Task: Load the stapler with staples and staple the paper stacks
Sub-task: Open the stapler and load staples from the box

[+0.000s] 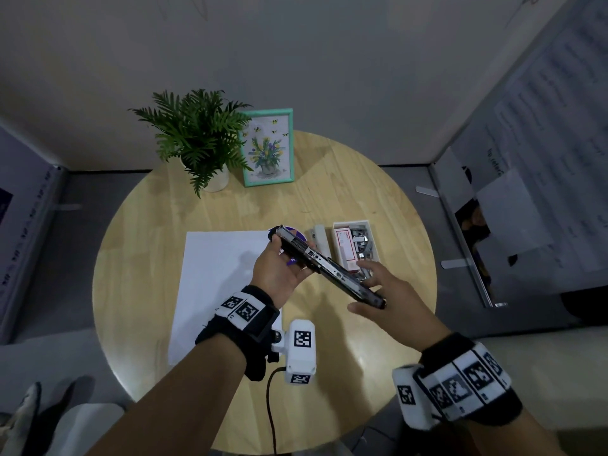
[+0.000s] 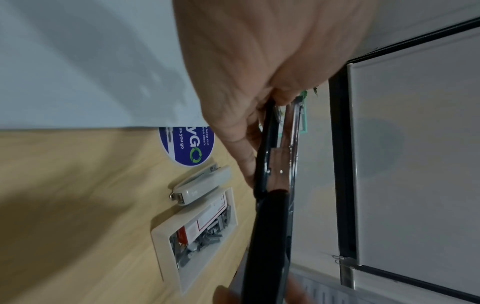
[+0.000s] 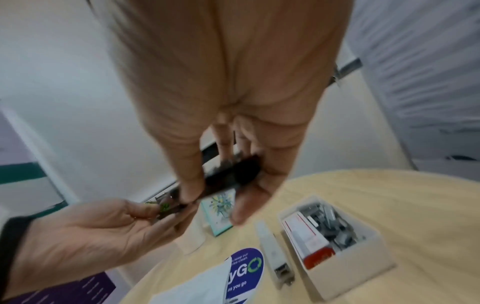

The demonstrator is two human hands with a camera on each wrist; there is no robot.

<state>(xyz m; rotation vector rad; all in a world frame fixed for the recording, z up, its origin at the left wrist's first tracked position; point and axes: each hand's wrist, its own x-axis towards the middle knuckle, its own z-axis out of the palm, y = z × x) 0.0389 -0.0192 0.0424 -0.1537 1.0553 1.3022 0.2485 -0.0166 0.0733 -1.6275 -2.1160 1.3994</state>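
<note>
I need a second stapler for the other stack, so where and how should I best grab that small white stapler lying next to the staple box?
Take the white stapler from above, pinching its two long sides near mid-body. It lies flat, close beside the staple box, so slip the fingers into that narrow gap carefully, or first nudge it toward the paper.

Both forearms bare, no sleeves. Left wrist: black strap (image 1: 250,327) with white blocks printed with black square codes, plus a white boxy camera unit (image 1: 300,352) lower centre of the head view, code squares on top and front, black cable (image 1: 270,409) running down to the bottom edge. Right wrist: black band (image 1: 460,386) at lower right, ringed with white tiles of the same black code patterns.
</note>
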